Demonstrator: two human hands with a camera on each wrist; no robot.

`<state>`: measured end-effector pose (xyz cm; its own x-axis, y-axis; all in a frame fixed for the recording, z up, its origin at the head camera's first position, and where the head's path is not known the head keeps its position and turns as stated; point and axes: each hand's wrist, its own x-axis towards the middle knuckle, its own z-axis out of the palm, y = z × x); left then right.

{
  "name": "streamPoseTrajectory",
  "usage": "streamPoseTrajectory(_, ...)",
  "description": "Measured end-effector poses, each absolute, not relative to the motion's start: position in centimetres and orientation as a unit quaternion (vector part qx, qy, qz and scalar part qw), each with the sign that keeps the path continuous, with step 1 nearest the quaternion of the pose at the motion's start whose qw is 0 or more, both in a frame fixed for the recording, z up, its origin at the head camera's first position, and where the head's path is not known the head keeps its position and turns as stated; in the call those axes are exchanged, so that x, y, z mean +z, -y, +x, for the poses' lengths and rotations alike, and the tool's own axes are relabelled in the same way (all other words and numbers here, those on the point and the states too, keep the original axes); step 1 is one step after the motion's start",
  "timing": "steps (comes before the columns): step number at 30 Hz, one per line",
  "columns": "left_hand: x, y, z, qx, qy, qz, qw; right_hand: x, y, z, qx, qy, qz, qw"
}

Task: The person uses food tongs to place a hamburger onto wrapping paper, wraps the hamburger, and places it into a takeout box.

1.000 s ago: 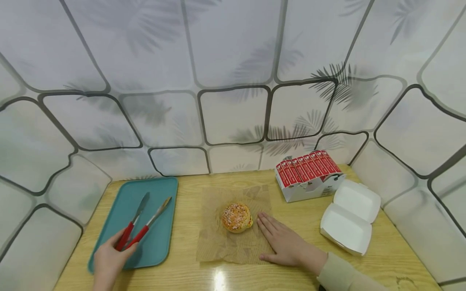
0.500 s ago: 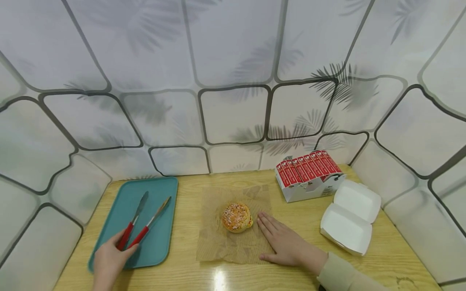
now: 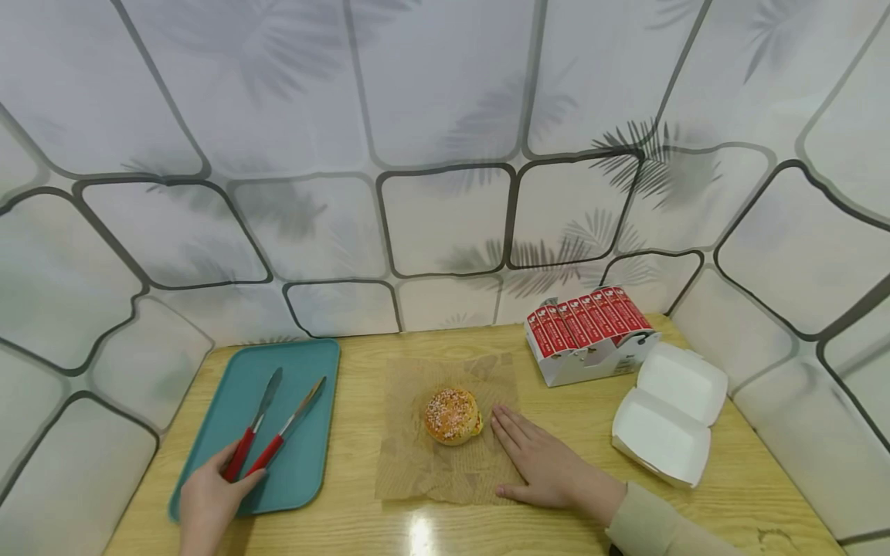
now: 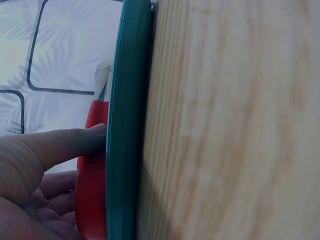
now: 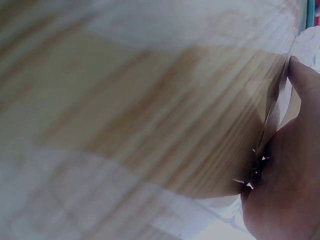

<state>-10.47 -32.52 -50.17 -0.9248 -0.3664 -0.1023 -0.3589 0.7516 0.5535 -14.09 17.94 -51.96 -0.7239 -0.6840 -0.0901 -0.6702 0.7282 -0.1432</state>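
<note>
On the teal tray [image 3: 299, 479] at the left lie red-handled metal tongs [image 3: 264, 457], their two arms spread in a narrow V toward the back. My left hand [image 3: 208, 493] grips them by the handles, fingers at one arm and thumb at the other. In the left wrist view the thumb presses a red handle [image 4: 92, 195] just above the tray rim [image 4: 122, 150]. A seed-topped bun [image 3: 452, 417] with filling at its side sits on a brown paper sheet [image 3: 410, 479]. My right hand [image 3: 538, 463] rests flat on the paper's right edge, fingertips close to the bun.
To the right stands a white clamshell box [image 3: 664, 436] with its lid up. Behind it, a white carton [image 3: 591, 367] holds several red packets [image 3: 587, 320] against the patterned wall [image 3: 445, 224]. Everything stands on a wooden table [image 3: 361, 533].
The tongs have shifted very slightly under my left hand, their tips drifting a little left. My right hand, the bun and the paper have stayed in place.
</note>
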Motion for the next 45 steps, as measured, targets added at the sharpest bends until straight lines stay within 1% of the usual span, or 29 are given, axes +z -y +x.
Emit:
streamPoseTrajectory(6, -50.2, 32.6, -10.5, -0.308, 0.93, 0.201, 0.007, -52.3, -18.1, -14.1, -0.058, -0.925, -0.371, 0.055)
streamPoseTrajectory(10, -50.2, 32.5, -10.4, -0.326, 0.921, 0.213, 0.015, -52.5, -18.1, -14.2, -0.058, -0.926, -0.369, 0.057)
streamPoseTrajectory(19, -50.1, 32.3, -10.3, -0.343, 0.907, 0.235, 0.068, -52.5, -18.0, -14.3, -0.041, -0.927, -0.368, 0.06)
streamPoseTrajectory(26, -49.4, 31.9, -10.3, -0.349, 0.903, 0.222, 0.114, -52.2, -18.0, -14.1, -0.042, -0.927, -0.368, 0.058)
streamPoseTrajectory(31, -48.9, 31.2, -10.6, -0.343, 0.905, 0.221, 0.118, -52.2, -18.0, -14.2, -0.043, -0.927, -0.367, 0.061)
streamPoseTrajectory(36, -48.4, 30.4, -11.0, -0.349, 0.908, 0.198, 0.122, -52.4, -18.0, -14.2, -0.045, -0.928, -0.364, 0.067)
streamPoseTrajectory(45, -48.8, 28.3, -11.7, -0.364, 0.907, 0.172, 0.126, -52.4, -18.0, -14.2, -0.046, -0.928, -0.363, 0.069)
